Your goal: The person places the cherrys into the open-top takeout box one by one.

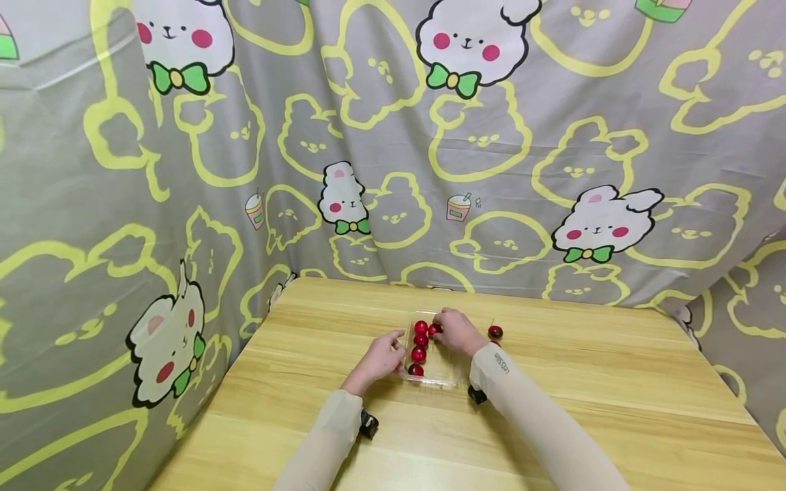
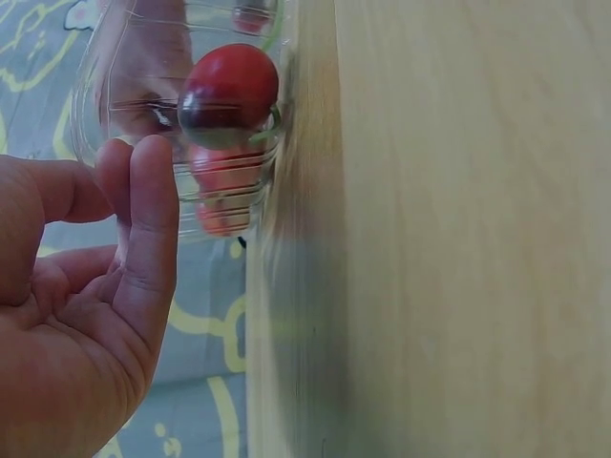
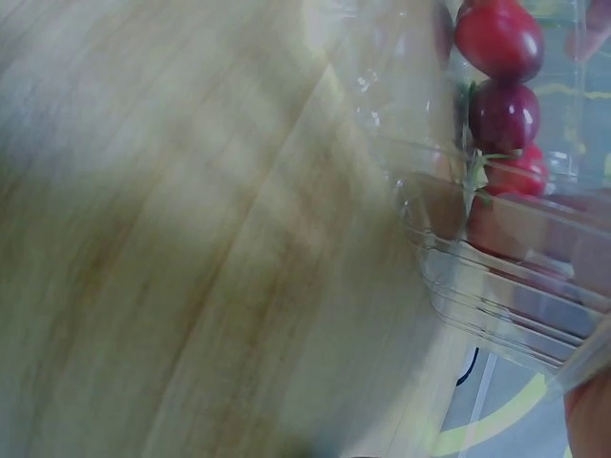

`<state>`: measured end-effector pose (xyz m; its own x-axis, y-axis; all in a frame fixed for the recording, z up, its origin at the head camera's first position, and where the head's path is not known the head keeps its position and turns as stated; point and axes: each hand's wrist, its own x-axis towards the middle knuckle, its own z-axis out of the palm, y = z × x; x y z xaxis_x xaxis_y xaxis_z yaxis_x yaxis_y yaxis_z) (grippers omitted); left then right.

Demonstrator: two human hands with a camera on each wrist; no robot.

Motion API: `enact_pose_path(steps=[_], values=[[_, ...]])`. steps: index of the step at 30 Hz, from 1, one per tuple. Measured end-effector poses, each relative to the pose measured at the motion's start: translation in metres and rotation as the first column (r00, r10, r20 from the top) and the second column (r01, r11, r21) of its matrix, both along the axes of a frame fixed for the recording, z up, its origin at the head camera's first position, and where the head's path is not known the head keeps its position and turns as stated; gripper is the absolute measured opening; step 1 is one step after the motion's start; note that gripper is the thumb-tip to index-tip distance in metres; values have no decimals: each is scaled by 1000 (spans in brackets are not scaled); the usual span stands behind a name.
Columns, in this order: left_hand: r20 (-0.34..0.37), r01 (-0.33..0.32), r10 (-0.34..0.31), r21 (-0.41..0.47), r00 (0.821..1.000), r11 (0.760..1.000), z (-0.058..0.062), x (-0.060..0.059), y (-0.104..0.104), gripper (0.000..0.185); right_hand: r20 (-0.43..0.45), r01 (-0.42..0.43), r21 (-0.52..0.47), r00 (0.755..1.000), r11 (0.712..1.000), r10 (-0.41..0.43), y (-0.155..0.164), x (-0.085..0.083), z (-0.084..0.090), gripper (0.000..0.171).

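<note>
A grey fabric curtain (image 1: 37, 170), printed with yellow outlines and white cartoon rabbits, hung along the left and far sides. A long beige sleeve (image 1: 322, 423) entered from the near left, a small black wrist device (image 1: 368, 424) at its right edge. Farther along, the left hand (image 1: 381, 356) lay just beside the left wall of a clear, rectangular, thin plastic box (image 1: 432, 382); its fingers were loosely bent and moderately apart, with no hold on any fruit, and whether their tips touched the plastic could not be told. The box rested on a table of pale yellowish wood grain (image 1: 614, 382). Along the left side of the box, four glossy, round, red to dark-red fruits (image 1: 419, 354) formed one row from near to far; the left wrist view showed a green stem (image 2: 269, 124). Right of the farthest one, in the far part of the box, a fifth glossy, round, red fruit (image 1: 434, 329) was pinched narrowly by the right hand (image 1: 459, 331). A second black wrist device (image 1: 476, 394) and a beige sleeve with dark lettering (image 1: 540, 416) extended toward the near right. To the right of the box, on the table, lay a dark-red round fruit with a thin stem (image 1: 495, 332) and, just nearer, another red fruit (image 1: 495, 343), mostly hidden by the sleeve
</note>
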<state>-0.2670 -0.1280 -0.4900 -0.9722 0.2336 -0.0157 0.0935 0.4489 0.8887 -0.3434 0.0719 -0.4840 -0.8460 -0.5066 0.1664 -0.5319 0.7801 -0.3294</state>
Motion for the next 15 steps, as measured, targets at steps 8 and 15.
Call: enact_pose_path(steps=[8,15], values=[[6,4,-5,18,1000,1000,-3,0,-1,52,-26,-27,-21,999,999,27,1,0,-5,12],[1,7,-7,16,1000,1000,-3,-1,-1,52,-54,-37,-54,998,998,34,1,-4,-7,11]])
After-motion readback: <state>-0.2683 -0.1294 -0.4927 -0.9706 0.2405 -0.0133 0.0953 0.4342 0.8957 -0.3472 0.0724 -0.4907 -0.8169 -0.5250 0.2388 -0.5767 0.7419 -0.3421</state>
